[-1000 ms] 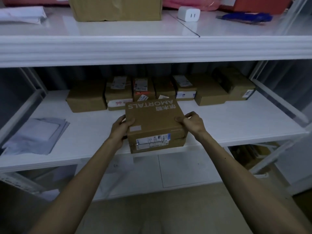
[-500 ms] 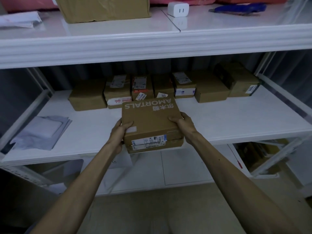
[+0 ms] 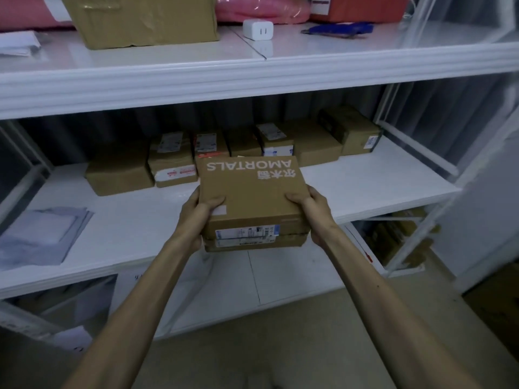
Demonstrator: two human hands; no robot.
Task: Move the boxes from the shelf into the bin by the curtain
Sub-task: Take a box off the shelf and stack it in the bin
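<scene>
I hold a stack of two flat brown cardboard boxes (image 3: pixel 252 197), the top one printed AMORTALS, just past the front edge of the white middle shelf (image 3: pixel 365 189). My left hand (image 3: pixel 196 217) grips the stack's left side and my right hand (image 3: pixel 311 209) grips its right side, thumbs on top. A row of several smaller brown boxes (image 3: pixel 171 161) stands along the back of the same shelf. No bin or curtain is in view.
Grey plastic mailers (image 3: pixel 42 234) lie at the shelf's left. On the upper shelf (image 3: pixel 252 77) stand a large carton (image 3: pixel 140 18), a white charger (image 3: pixel 257 29) and a blue tool (image 3: pixel 339 28). A white post (image 3: pixel 393 108) stands at the right.
The stack in both hands has lifted off the shelf and come towards me, past the shelf's front edge. My thumbs now lie further over the top box.
</scene>
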